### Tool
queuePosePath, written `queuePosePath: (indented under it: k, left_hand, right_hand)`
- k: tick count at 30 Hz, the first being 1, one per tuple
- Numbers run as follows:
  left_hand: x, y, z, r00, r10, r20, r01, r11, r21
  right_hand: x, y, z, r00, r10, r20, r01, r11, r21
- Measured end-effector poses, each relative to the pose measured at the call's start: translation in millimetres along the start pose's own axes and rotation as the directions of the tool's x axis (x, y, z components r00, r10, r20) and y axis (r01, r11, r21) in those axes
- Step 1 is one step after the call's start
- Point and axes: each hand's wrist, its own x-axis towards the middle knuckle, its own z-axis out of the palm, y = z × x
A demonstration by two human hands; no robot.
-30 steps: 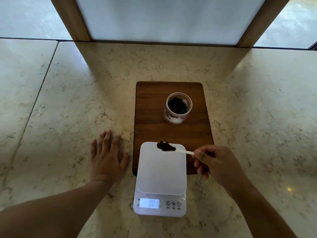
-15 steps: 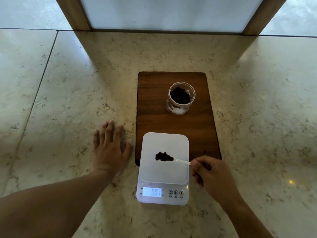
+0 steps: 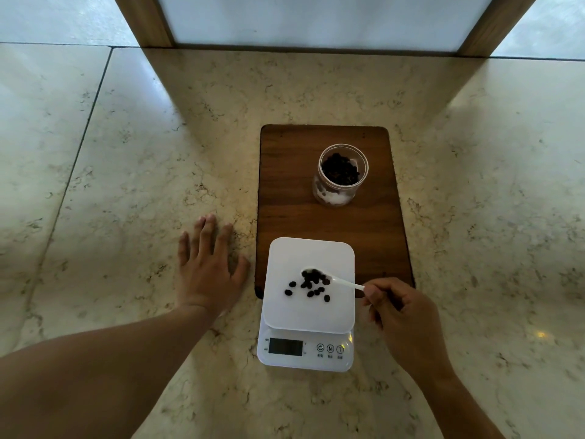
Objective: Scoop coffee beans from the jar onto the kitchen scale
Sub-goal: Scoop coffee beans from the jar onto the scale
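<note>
**Beans tipping onto the scale platform**

The right hand (image 3: 406, 315) pinches the handle of a small white spoon (image 3: 335, 280) between closed fingers, with the bowl low over the white kitchen scale (image 3: 308, 305). A cluster of coffee beans (image 3: 311, 282) sits at the spoon's bowl, and several loose ones lie scattered on the platform just left of and nearer than it, so the step in hand looks like the emptying of a scoop. Whether the bowl touches the platform cannot be told. The scale's display (image 3: 285, 346) reads dark, with no digits legible.

The left hand (image 3: 207, 267) lies flat and open on the marble bench (image 3: 126, 185), fingers spread, just left of the wooden board (image 3: 316, 223) and gripping nothing. The scale's far part rests on that board. The open jar (image 3: 342, 174) stands upright at the board's far right, well apart from the scale, with beans inside.

The next move probably calls for turning the spoon further so the remaining beans slide off, then carrying it back to the jar mouth for another load. Round beans can roll, so a low, gentle tip would keep them on the platform.
</note>
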Motion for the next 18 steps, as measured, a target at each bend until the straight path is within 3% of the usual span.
queuePosePath:
  k: [7, 18]
  left_hand:
    - [0, -1, 1, 1.000, -0.005, -0.012, 0.005, 1.000, -0.020]
    - [0, -1, 3, 1.000, -0.003, -0.011, 0.003, 1.000, -0.019]
  right_hand:
    - [3, -4, -4, 0.994, -0.080, -0.074, 0.080, 0.997, 0.000]
    - [13, -14, -1, 0.985, -0.071, -0.159, 0.077, 0.997, 0.028]
